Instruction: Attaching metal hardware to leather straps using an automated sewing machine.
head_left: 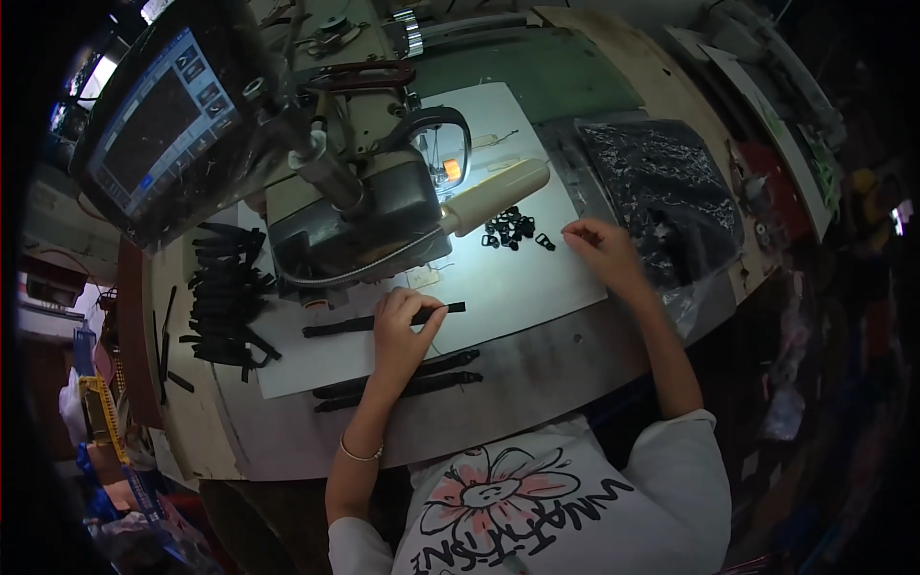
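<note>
My left hand (pixel 406 321) is closed on a flat black strap (pixel 347 327) lying across the white sheet. One end of the strap sticks out past my thumb to the right; the middle is hidden under my fingers. My right hand (pixel 606 253) is held just right of a small pile of black buckles (pixel 510 226), its fingertips drawn together. Whether something small sits between them I cannot make out. One loose black buckle (pixel 545 241) lies between the pile and my right fingertips. Nearer to me, two black straps (pixel 436 382) lie side by side.
A sewing machine head (pixel 355 225) with a lit needle area and a pale handle-shaped part (pixel 498 196) overhangs the white sheet (pixel 546 287). A screen (pixel 163 120) is at upper left. Bundled black straps (pixel 225 292) lie at left, a plastic bag of dark items (pixel 661 192) at right.
</note>
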`<state>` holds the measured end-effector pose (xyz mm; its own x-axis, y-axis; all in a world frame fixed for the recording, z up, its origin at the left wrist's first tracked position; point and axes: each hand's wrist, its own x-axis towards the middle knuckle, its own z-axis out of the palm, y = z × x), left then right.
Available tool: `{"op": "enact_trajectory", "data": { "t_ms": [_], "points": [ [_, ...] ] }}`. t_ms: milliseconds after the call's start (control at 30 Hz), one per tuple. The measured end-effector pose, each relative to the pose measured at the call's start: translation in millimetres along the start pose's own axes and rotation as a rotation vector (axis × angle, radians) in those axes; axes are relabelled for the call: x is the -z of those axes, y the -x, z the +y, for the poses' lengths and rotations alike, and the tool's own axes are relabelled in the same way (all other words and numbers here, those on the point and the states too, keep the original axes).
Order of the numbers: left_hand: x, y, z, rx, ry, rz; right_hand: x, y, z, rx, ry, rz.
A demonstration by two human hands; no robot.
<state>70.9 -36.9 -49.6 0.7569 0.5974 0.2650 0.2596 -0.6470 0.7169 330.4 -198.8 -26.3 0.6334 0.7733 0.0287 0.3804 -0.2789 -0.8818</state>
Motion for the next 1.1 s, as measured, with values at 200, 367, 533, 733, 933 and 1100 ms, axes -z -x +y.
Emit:
{"op": "enact_trajectory", "data": {
  "t_ms": [200, 367, 533, 733, 933, 1100],
  "points": [
    [2, 1, 2, 0.007, -0.012, 0.018, -31, -5, 10, 0.424, 0.420, 0.185],
    [5, -1, 10, -0.138, -0.149, 0.131, -47, 6, -11, 0.124, 0.038, -0.049],
    [8, -1, 33, 0.146, 0.399, -0.107, -68, 29, -58, 0.178, -0.153, -0.376],
    [23, -6, 8, 0.057, 0.072, -0.052, -85, 22, -59, 0.085, -0.262, -0.394],
    [10, -7, -1, -0.005, -0.062, -0.108, -92, 23, -49, 0.072, -0.258, -0.440],
    [11, -6, 1, 0.076, 0.118, -0.075, -105, 20, -52, 0.119, -0.450, -0.452]
  ]
}}
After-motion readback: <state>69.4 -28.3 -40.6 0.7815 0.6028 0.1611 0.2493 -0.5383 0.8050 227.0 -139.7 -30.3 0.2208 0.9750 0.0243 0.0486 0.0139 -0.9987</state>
